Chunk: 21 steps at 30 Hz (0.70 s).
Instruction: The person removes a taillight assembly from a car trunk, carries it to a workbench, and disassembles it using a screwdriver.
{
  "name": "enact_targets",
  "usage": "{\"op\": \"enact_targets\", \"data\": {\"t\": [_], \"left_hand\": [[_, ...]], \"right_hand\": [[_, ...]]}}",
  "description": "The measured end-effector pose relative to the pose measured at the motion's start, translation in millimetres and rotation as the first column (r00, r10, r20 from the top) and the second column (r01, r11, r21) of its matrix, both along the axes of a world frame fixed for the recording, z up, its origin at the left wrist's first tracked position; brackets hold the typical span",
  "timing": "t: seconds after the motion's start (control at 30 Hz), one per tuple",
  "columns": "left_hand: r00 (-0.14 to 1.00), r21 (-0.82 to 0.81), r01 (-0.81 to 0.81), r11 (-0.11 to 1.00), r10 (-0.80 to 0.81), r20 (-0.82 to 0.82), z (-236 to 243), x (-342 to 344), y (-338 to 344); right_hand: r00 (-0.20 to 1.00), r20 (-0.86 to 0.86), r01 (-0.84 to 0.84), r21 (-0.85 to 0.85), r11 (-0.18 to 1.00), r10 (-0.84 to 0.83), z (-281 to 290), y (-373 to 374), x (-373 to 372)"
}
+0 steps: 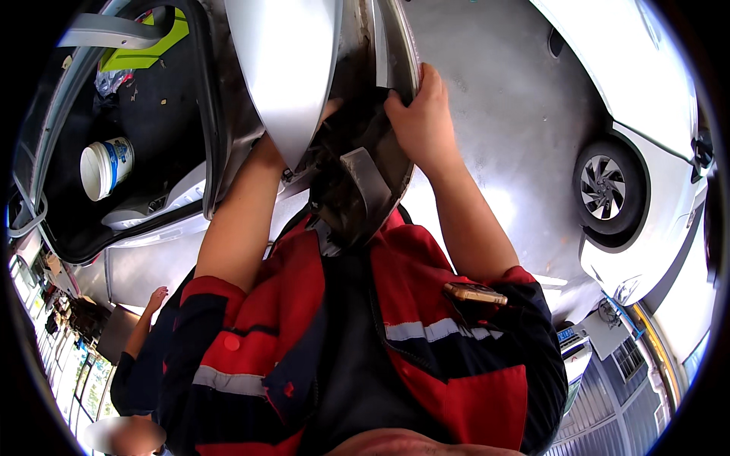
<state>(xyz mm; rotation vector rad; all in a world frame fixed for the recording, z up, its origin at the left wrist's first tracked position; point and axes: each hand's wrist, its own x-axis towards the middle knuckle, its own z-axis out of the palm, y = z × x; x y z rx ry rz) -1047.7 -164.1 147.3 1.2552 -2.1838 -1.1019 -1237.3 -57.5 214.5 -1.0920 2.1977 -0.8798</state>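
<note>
My right hand [426, 125] is closed round the edge of a large curved bumper cover [407, 45], its thumb on the dark inner side and its fingers over the outer edge. The near end of the cover reaches my chest, with its dirty dark inside [338, 190] facing up. My left hand [330, 111] reaches under a pointed silver body panel [289, 68] of the car on the left. Only a bit of that hand shows beyond the panel, so its fingers are mostly hidden.
At left is a car's open trunk opening with a white bucket [106, 169] and a yellow-green item [148, 45] inside. A white car [639, 137] stands at right on the grey floor [498, 99]. A person [137, 365] is at lower left. A phone [476, 293] sits in my jacket pocket.
</note>
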Motion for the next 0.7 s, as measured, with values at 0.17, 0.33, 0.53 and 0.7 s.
{"op": "enact_targets", "data": {"t": [0.17,0.33,0.53,0.7], "left_hand": [[0.997,0.064,0.012,0.998,-0.007,-0.078,19.8,-9.4,1.3],[0.999,0.063,0.039,0.997,-0.040,0.012,0.5,8.0,-0.9],[0.926,-0.608,0.285,0.741,-0.377,-0.024,31.0,-10.9,-10.4],[0.878,-0.258,0.416,0.872,-0.312,0.363,-17.5,9.5,-32.8]], "right_hand": [[1.000,0.018,0.002,-0.023,1.000,-0.002,-4.8,-1.3,0.0],[0.999,0.036,-0.016,-0.021,1.000,0.017,-2.4,-2.1,1.9],[1.000,0.000,0.014,-0.035,0.999,-0.014,-5.2,-0.8,-1.6],[1.000,0.019,-0.024,-0.006,1.000,0.024,1.7,-8.4,-0.5]]}}
